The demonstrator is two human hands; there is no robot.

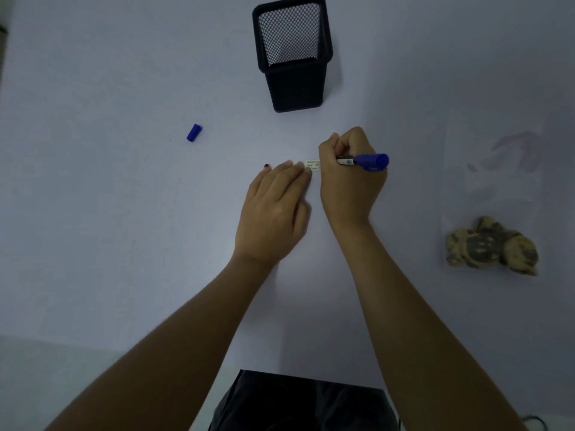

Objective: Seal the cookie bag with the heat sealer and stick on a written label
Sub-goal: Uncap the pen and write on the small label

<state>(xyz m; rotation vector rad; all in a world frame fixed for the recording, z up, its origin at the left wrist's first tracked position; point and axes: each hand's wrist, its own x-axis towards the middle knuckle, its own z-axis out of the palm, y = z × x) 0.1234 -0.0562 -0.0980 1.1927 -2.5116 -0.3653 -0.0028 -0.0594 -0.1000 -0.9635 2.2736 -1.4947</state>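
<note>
The small white rectangular paper label point(312, 165) lies flat on the pale table point(124, 213), near the middle of the scene, with its long axis running left to right. The left hand point(273, 209) rests palm down with fingers straight, their tips pressing the label's left end to pin it. The right hand point(350, 178) has its fingers curled round a white-barrelled marker with a blue end point(364, 161), gripping it in a writing hold; the barrel points out to the right, and the tip is hidden under the hand, over the label's right end. Some writing shows on the strip between the two hands. The clear plastic bag of brown cookies point(491, 244) sits well apart at the right edge, nearer the right hand, so the finished label will have to travel rightward to reach it. A loose blue marker cap point(194, 132) lies far left, and a black mesh pen holder point(292, 54) stands beyond the hands. No heat sealer is in view.
</note>
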